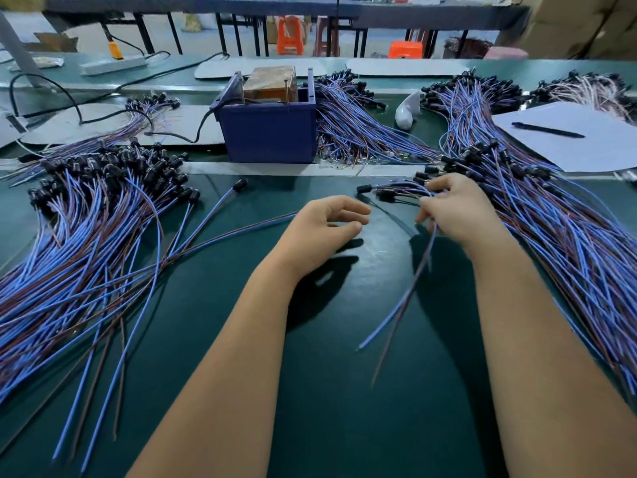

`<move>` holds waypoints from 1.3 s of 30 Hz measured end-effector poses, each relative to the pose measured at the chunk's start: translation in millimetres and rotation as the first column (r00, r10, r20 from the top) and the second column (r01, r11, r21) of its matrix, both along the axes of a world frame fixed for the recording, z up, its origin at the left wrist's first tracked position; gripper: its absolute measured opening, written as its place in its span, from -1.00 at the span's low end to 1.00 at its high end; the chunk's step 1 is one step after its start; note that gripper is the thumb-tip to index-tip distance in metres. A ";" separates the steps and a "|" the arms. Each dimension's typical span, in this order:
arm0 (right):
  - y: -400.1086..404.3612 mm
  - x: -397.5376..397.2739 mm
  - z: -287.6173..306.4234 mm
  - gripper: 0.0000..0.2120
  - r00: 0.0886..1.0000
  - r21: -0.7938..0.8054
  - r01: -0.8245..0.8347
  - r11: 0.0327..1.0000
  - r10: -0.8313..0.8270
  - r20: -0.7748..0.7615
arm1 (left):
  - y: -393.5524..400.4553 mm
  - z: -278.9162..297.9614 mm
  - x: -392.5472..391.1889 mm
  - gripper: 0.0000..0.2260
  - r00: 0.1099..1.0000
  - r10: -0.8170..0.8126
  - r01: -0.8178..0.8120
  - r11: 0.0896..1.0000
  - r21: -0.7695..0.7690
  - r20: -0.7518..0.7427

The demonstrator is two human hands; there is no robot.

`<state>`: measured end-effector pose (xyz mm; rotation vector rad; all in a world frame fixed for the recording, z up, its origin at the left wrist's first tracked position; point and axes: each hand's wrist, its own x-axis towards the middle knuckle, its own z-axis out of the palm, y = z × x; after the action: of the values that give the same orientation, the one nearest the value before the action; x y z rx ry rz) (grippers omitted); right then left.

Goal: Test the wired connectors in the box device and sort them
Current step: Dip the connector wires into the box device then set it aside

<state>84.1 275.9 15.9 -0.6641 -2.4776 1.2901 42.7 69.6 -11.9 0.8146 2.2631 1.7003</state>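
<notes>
The head view looks down at a dark green surface (pixel 310 391) crowded with wired connectors: thin blue and brown leads, each ending in a small black plug.

A large pile (pixel 86 236) fans out on the left. Another pile (pixel 551 236) runs down the right side. Between them, further back, stands the blue box device (pixel 269 132), with a brown block inside and a black cable running into it.

The leads look light, soft and floppy, and likely to tangle with their neighbours. The stiff black plug, or the lead just behind it, seems the surest place to take hold.

The right hand (pixel 458 208) reaches into the near edge of the right pile. Its fingers (pixel 427 201) are curled, pinching a few leads (pixel 410 291) just behind the plugs. The free ends trail back toward the person, lifted off the surface.

The left hand (pixel 320 225) hovers just above the surface, near the right hand. Its fingers are loosely curled and hold nothing.
</notes>
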 end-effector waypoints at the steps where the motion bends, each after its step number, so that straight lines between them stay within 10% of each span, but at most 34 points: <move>1: 8.6 3.0 0.0 -0.78 0.996 0.134 0.019 0.991 -0.030 0.086 | -0.3 -1.0 -0.7 -0.74 1.000 0.027 -0.027 1.000 -0.009 -0.003; 5: 26.8 16.9 5.0 -0.82 0.937 0.490 0.092 0.867 -0.242 0.252 | -1.1 -3.9 -4.9 -0.71 0.984 0.167 -0.170 0.984 -0.051 -0.057; 13: 3.1 8.1 0.4 -0.65 0.883 0.702 0.179 0.689 -0.427 0.194 | -11.5 -1.6 -8.7 -0.80 0.841 0.465 -0.518 0.839 -0.165 -0.277; 18: -43.1 -10.0 -2.7 -0.66 0.955 0.667 0.082 0.741 -0.249 0.160 | -32.5 -1.5 -16.5 -0.69 0.728 0.576 -0.684 0.647 -0.337 -0.372; 25: -130.3 -36.2 -19.6 -0.70 0.975 0.438 -0.181 0.880 0.218 -0.035 | -37.8 -5.4 -21.6 -0.65 0.738 0.558 -0.675 0.616 -0.406 -0.380; 32: -131.6 -38.8 -40.3 -0.75 0.957 0.734 -0.242 0.635 0.282 0.071 | -27.9 -4.4 -20.3 -0.75 0.808 0.541 -0.580 0.799 -0.158 -0.234; 39: -113.5 -29.7 -27.8 -0.86 0.985 0.180 0.006 0.984 0.026 -0.172 | -20.1 10.4 -15.3 -0.81 0.890 0.416 -0.455 0.791 0.409 0.186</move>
<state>54.4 162.4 -11.9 -0.4744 -2.4196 1.0610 27.4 49.6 -1.5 0.2673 2.1430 2.4690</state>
